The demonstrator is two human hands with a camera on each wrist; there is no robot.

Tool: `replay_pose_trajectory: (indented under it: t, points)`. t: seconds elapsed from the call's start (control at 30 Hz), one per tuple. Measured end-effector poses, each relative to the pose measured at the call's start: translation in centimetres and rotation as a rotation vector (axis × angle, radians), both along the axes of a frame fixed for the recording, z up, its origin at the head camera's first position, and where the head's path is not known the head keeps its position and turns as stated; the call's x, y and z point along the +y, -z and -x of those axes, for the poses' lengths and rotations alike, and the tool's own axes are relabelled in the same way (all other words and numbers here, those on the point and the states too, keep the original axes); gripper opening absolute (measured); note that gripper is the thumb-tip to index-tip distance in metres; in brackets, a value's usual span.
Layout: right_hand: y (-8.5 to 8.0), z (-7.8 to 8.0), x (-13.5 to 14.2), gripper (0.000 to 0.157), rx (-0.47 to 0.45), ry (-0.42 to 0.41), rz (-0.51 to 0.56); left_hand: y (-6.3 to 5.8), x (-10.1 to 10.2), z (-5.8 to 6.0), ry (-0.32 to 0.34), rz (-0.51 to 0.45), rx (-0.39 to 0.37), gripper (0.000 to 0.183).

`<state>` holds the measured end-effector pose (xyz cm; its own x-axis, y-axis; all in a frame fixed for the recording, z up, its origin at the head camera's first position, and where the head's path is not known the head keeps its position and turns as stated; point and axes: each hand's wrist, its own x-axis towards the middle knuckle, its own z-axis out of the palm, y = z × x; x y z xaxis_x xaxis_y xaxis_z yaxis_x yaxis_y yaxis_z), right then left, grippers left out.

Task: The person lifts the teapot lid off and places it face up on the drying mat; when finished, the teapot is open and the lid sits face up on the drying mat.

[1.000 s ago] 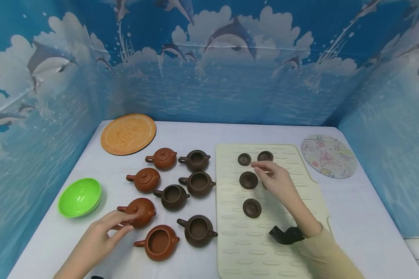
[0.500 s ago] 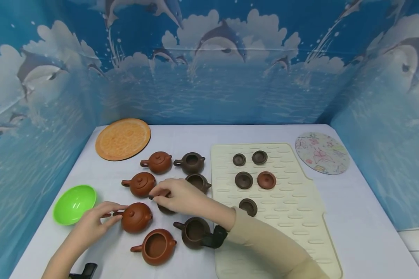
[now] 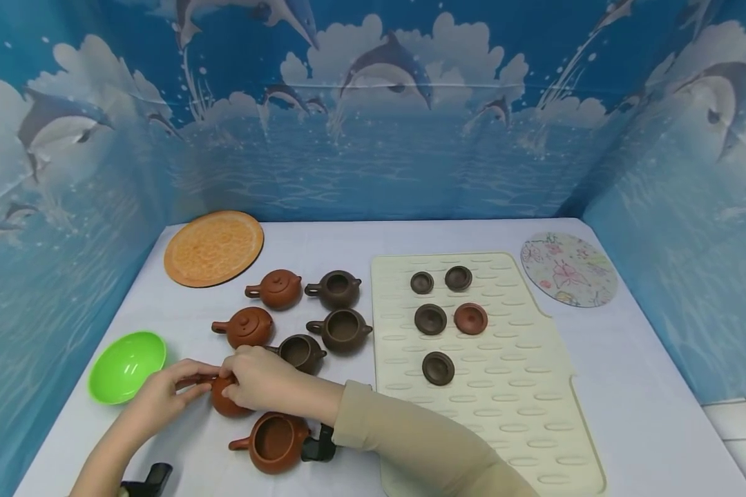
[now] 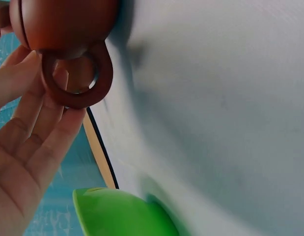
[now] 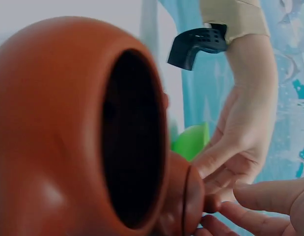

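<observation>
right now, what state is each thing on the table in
Red teapot at left fingers, lid on
Two rear red teapots, lids on
Front red teapot, lidless
Three dark teapots in view, lidless
Four dark lids, off
Red lid, off
Green bowl, upright
Cream mat, flat, lids on it
Two round discs, flat

A bright green bowl (image 3: 127, 368) sits near the left edge of the white desk (image 3: 646, 414). An orange round mat (image 3: 214, 248) lies in the far left corner, a pale, pink-patterned round mat (image 3: 568, 269) near the far right. A blue dolphin-printed curtain (image 3: 373, 179) lines the back and sides; white tiles (image 3: 735, 433) show at lower right.
</observation>
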<state>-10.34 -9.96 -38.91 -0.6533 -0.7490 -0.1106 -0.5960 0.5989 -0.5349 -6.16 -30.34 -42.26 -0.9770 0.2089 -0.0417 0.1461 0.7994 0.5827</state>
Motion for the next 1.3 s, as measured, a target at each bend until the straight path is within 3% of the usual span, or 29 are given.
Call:
replay_pose_trajectory:
  t: [0.5, 0.63, 0.77, 0.9, 1.2, 1.3]
  points:
    - [1.0, -0.6, -0.9, 0.015, 0.316, 0.002, -0.119, 0.7, -0.2, 0.9, -0.043, 0.034, -0.041, 0.016]
    - [1.1, -0.8, -1.0, 0.019, 0.327, -0.004, -0.119, 0.6, -0.2, 1.0, -0.035, 0.047, -0.04, 0.013]
    - [1.0, -0.9, -0.9, 0.02, 0.286, -0.004, -0.083, 0.4, -0.1, 1.0, -0.032, 0.07, -0.04, 0.013]
    - [0.9, -1.1, -0.4, 0.011, 0.228, 0.02, 0.005, 0.2, -0.3, 1.1, -0.037, 0.086, -0.045, 0.013]
    - [0.2, -1.4, 2.7, 0.01, -0.109, 0.137, 0.308, 0.3, -0.3, 0.8, -0.049, 0.083, -0.044, 0.013]
    - [0.0, -1.5, 5.2, 0.012, -0.287, 0.198, 0.436, 0.4, -0.1, 0.6, -0.055, 0.07, -0.06, 0.014]
